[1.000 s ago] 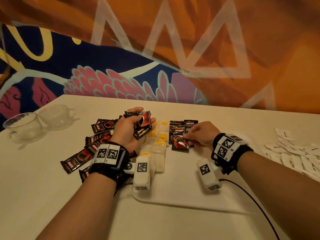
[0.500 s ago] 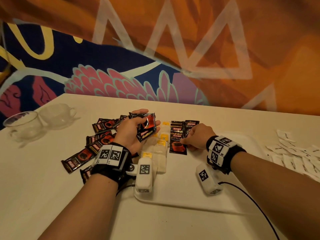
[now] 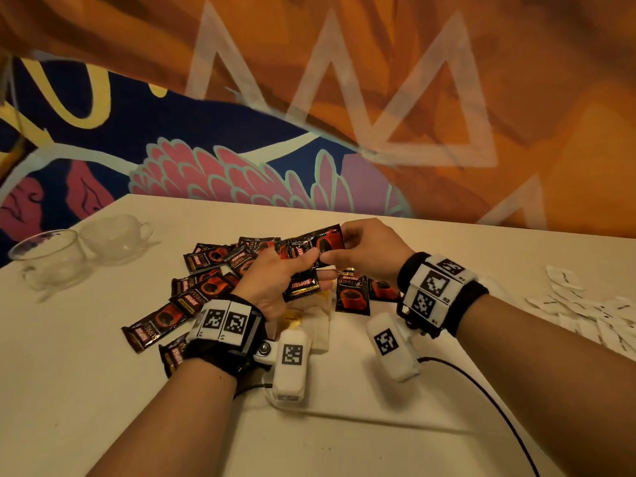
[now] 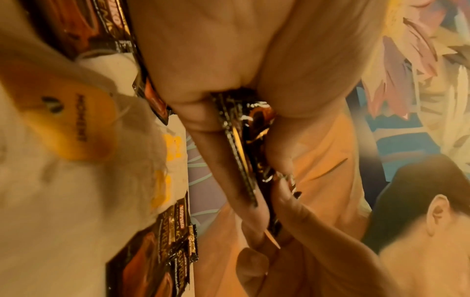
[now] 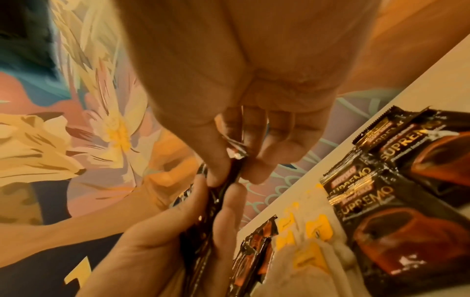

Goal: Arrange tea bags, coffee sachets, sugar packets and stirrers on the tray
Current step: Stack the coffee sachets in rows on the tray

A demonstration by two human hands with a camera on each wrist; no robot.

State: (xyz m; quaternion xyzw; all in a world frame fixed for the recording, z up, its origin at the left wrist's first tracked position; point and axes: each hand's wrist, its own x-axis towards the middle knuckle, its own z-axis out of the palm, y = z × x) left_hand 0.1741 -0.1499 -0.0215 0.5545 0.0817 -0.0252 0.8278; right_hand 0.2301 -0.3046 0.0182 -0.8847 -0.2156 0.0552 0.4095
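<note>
My left hand (image 3: 275, 280) grips a small stack of dark coffee sachets (image 3: 303, 287) above the white tray (image 3: 344, 418). Thumb and forefinger of my right hand (image 3: 368, 249) pinch the top sachet (image 3: 325, 242) of that stack at its far end. In the wrist views the stack of sachets (image 4: 244, 152) shows edge-on between the fingers, and the pinched sachet (image 5: 229, 170) sits between thumb and fingertips. Coffee sachets (image 3: 352, 292) lie in a row on the tray beside white tea bags (image 3: 316, 315) with yellow tags. More sachets (image 3: 192, 297) lie scattered on the table to the left.
Two clear glass cups (image 3: 51, 256) stand at the far left of the cream table (image 3: 103, 407). A heap of white sugar packets (image 3: 585, 311) lies at the right edge. A black cable (image 3: 481, 390) runs from my right wrist across the tray's near corner.
My right hand left the sachet it laid flat on the tray, rose and moved left to the stack in my left hand, and now pinches the top sachet.
</note>
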